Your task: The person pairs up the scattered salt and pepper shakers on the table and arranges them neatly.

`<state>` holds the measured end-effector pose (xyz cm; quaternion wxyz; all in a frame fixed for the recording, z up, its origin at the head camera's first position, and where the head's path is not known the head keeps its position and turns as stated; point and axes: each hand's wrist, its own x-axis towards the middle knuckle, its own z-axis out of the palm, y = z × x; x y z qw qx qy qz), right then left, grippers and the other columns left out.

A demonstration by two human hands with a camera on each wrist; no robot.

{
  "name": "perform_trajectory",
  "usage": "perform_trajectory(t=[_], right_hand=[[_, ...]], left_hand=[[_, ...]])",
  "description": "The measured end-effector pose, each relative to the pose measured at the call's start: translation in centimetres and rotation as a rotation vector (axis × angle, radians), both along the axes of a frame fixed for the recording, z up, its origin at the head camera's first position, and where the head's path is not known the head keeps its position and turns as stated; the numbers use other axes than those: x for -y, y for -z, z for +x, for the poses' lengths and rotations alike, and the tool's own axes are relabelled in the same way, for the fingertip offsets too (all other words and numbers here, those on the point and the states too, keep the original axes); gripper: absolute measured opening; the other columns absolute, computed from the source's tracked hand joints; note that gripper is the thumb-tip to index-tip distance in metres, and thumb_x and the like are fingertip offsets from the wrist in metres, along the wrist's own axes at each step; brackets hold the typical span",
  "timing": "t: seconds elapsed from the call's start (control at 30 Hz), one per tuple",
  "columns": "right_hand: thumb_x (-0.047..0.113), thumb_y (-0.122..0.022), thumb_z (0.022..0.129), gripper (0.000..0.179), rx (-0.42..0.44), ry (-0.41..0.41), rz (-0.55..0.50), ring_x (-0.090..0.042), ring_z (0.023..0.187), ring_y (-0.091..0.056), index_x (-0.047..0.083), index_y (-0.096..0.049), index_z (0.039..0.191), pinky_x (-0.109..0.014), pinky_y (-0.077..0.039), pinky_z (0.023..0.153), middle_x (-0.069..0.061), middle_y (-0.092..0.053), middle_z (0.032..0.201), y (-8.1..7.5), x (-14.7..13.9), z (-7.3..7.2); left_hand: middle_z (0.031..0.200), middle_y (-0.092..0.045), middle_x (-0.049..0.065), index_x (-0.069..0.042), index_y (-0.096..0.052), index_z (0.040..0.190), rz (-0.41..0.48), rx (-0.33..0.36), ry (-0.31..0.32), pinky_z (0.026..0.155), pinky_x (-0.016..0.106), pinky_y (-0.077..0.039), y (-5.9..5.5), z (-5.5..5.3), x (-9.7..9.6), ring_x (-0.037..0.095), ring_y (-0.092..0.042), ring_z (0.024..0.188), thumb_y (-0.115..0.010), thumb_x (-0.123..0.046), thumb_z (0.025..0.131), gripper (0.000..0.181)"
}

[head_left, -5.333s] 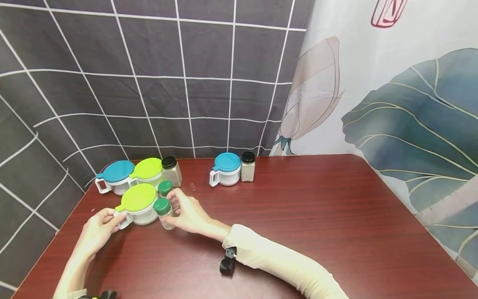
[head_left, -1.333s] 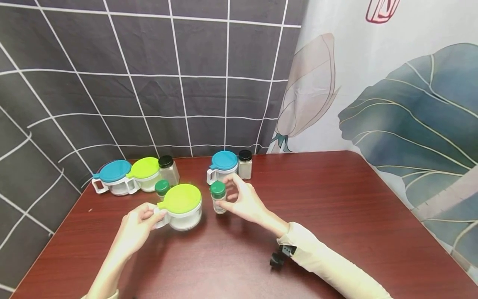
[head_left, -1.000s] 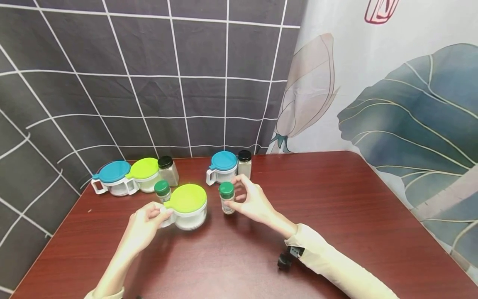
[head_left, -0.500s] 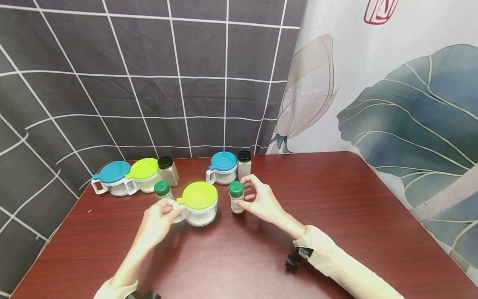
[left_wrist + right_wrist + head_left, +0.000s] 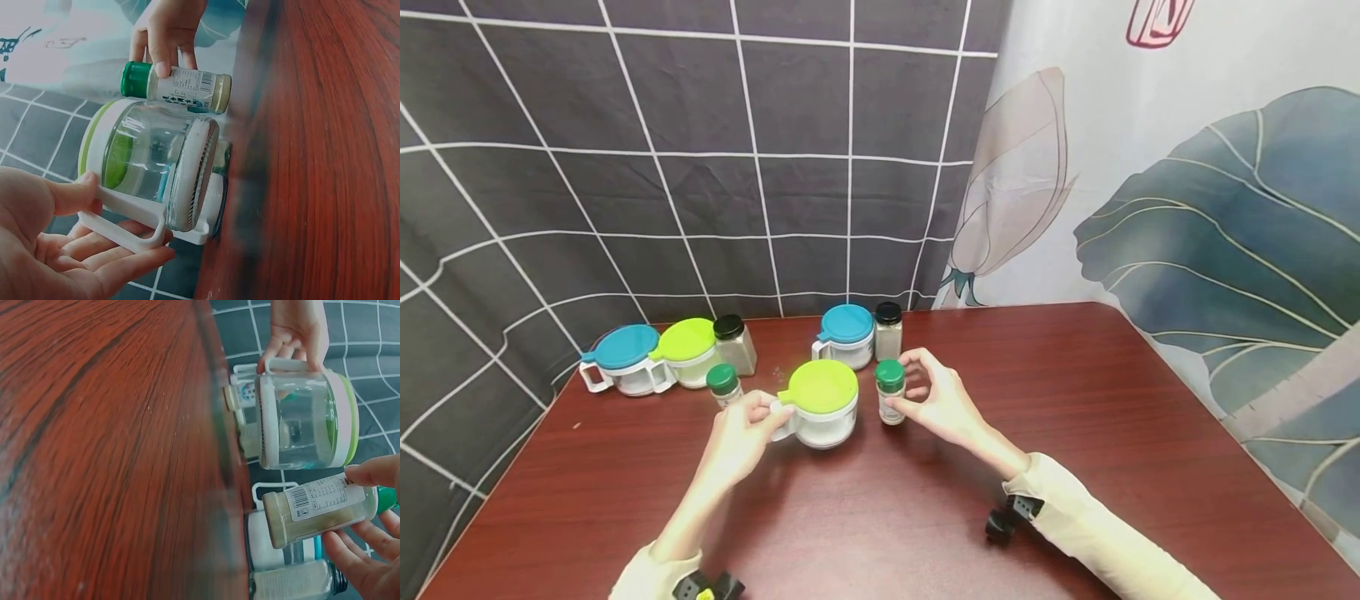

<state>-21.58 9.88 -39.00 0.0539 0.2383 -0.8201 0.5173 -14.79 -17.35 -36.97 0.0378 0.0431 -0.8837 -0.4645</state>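
My left hand (image 5: 741, 437) grips the white handle of a clear seasoning jar (image 5: 825, 425) with a lime-green lid. In the left wrist view, the thumb lies over the handle and the fingers under it. Just right of the jar, my right hand (image 5: 946, 404) pinches a green-capped spice bottle (image 5: 325, 506) between thumb and fingers. The bottle holds pale powder and has a barcode label. Jar and bottle are upright in the head view, with a small gap between them. Both appear slightly above the table in the wrist views.
Behind them stand a blue-lidded jar (image 5: 847, 335) and a black-capped shaker (image 5: 888, 333). At the left back are another blue-lidded jar (image 5: 627, 360), a lime-lidded jar (image 5: 687, 354), a black-capped shaker (image 5: 734, 346) and a green-capped bottle (image 5: 723, 383). A grey grid curtain (image 5: 797, 192) borders the red-brown table (image 5: 1075, 400).
Both hands have moved right from the left-hand group, carrying the lime-lidded jar and the green-capped bottle. Over the last second they shift further right, and the jar comes nearer the bottle.
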Motion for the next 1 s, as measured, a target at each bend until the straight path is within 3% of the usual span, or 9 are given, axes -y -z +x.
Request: perform_trajectory(t=[0.4, 0.77, 1.0], right_hand=[[0.005, -0.08, 0.074, 0.047, 0.003, 0.037, 0.006, -0.021, 0.088, -0.069, 0.009, -0.052, 0.111, -0.027, -0.057, 0.074, -0.011, -0.07, 0.101, 0.0, -1.4, -0.2], [0.004, -0.079, 0.074, 0.046, 0.026, 0.065, 0.003, -0.023, 0.09, -0.069, 0.007, -0.052, 0.112, -0.029, -0.057, 0.076, -0.013, -0.07, 0.101, -0.1, -2.4, -0.2], [0.004, -0.08, 0.074, 0.046, 0.038, 0.07, -0.02, -0.026, 0.091, -0.069, 0.005, -0.053, 0.112, -0.032, -0.058, 0.077, -0.016, -0.07, 0.102, 0.1, -2.9, -0.5]], left_hand=[[0.093, -0.073, 0.013, -0.004, -0.062, 0.093, 0.039, 0.02, 0.015, 0.071, 0.026, -0.047, 0.0, -1.0, -1.3, 0.016, -0.065, 0.083, -0.066, -0.021, 0.09, 0.018], [0.089, -0.073, 0.013, -0.005, -0.064, 0.089, 0.024, -0.053, 0.011, 0.067, 0.025, -0.044, 0.1, -1.7, -2.6, 0.014, -0.063, 0.079, -0.068, -0.02, 0.088, 0.015], [0.092, -0.075, 0.012, -0.007, -0.067, 0.091, 0.011, -0.058, 0.0, 0.071, 0.025, -0.045, 0.2, -2.2, -3.4, 0.017, -0.067, 0.085, -0.068, -0.022, 0.088, 0.016]])
